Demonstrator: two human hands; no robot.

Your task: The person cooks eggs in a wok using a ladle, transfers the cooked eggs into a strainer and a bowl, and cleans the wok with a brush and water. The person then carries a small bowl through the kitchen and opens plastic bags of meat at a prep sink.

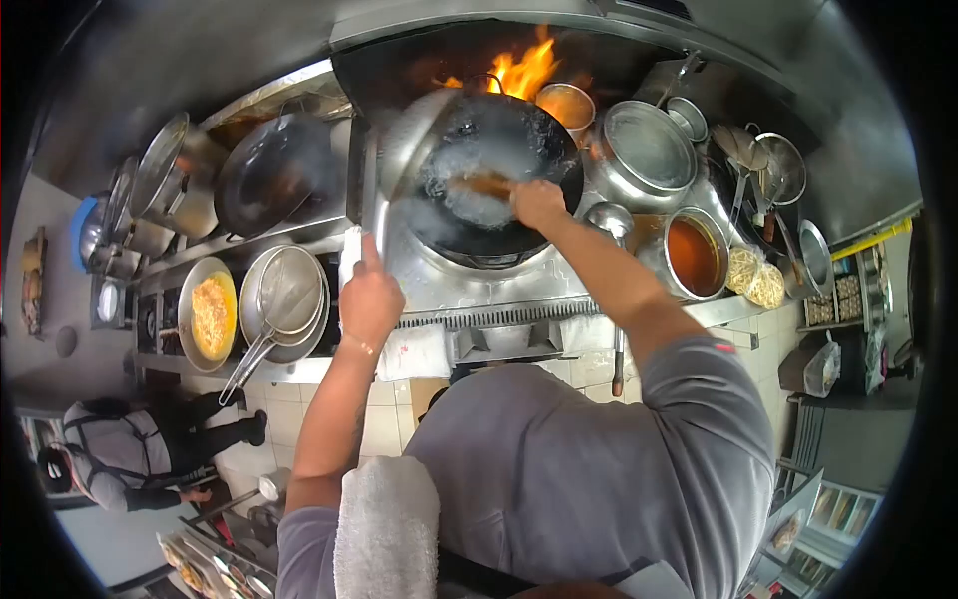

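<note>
A large black wok (544, 150) sits over the burner, with steaming liquid in it and orange flames behind its back rim. My right hand (539, 205) is closed round a brown brush-like tool (482, 185), whose far end is in the wok. My left hand (371, 299) is left of the wok, above the stove's front, on or beside a white cloth (350, 255). One finger points forward; the other fingers are curled, and whether they grip the cloth is unclear. A ladle (609, 220) rests right of the wok.
A lidded pot (651, 146), a pot of red-brown liquid (696, 255) and bags of noodles (755, 278) stand right. Left are another wok (271, 175), a plate of orange food (212, 315) and strainers (290, 290). Another person (130, 444) is at the lower left.
</note>
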